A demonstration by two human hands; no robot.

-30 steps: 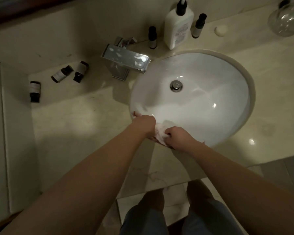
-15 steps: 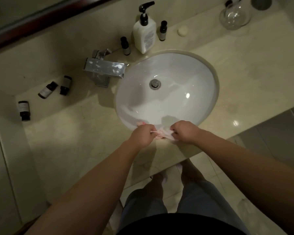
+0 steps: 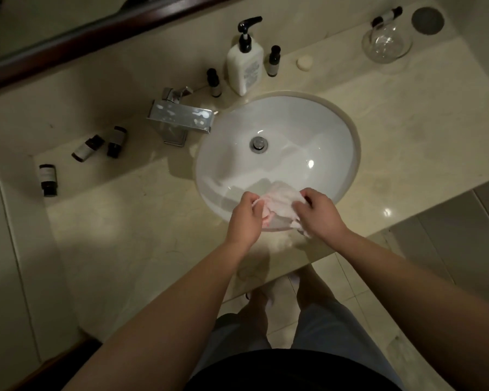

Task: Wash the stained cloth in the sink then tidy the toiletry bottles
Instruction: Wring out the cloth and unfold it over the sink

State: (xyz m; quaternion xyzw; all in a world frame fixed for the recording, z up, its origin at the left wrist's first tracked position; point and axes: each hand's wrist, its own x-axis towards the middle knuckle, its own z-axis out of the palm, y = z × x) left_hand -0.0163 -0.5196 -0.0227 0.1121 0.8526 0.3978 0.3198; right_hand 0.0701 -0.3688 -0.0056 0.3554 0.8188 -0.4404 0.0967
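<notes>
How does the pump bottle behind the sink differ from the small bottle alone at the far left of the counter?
The pump bottle is white, large and upright with a black pump; the small bottle is dark, much smaller, capped and lying on its side. The pump bottle stands close behind the sink; the small bottle lies far off. Both carry labels.

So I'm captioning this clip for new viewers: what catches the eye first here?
Both hands, the left hand and the right hand, grip a pale pink cloth over the near edge of the white sink. Next, three small dark bottles lie toppled on the counter left of the chrome faucet.
</notes>
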